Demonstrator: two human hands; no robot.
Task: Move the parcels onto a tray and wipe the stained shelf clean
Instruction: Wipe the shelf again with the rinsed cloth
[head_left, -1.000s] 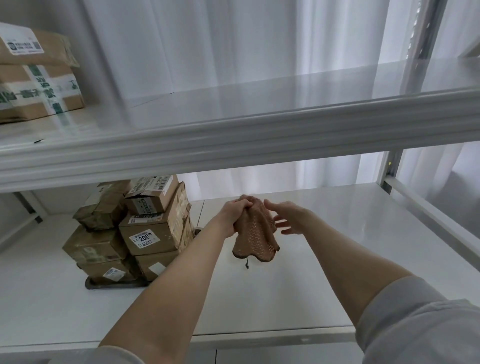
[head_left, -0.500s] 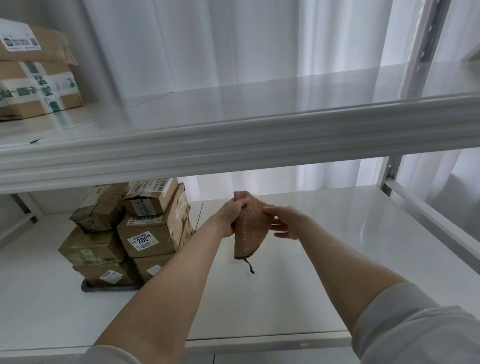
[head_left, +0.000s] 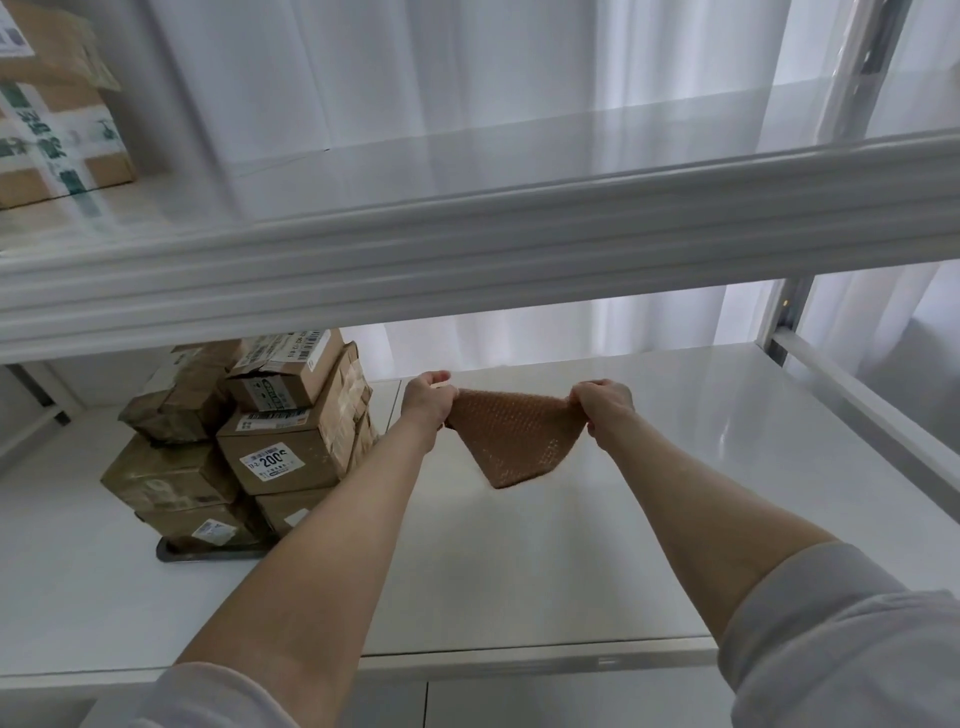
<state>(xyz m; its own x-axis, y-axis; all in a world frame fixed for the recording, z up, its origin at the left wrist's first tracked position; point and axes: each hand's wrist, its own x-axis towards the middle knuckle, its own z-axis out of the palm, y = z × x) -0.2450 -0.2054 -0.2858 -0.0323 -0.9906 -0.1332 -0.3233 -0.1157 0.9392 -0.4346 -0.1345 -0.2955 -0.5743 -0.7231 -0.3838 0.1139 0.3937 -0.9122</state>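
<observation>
1. Two bare hands meet at the centre of the frame. The left hand (head_left: 428, 402) and the right hand (head_left: 602, 408) each pinch an upper corner of a brown waffle-textured cloth (head_left: 511, 441), fingers curled round its edge, pulling it taut between them.
2. The cloth hangs in a downward point above the white lower shelf (head_left: 519, 571), apart from it.
3. It looks light, soft and floppy, and would likely sag wherever it is unsupported. Its corners, or a bunched fold, seem the best places to hold it.
4. Left of centre, brown cardboard parcels (head_left: 280, 447) sit stacked on a dark tray (head_left: 208, 552) on that same shelf.
5. No stain can be made out on the glossy surface.
6. At upper left, more taped boxes (head_left: 52, 119) rest on the upper shelf (head_left: 467, 249).
</observation>
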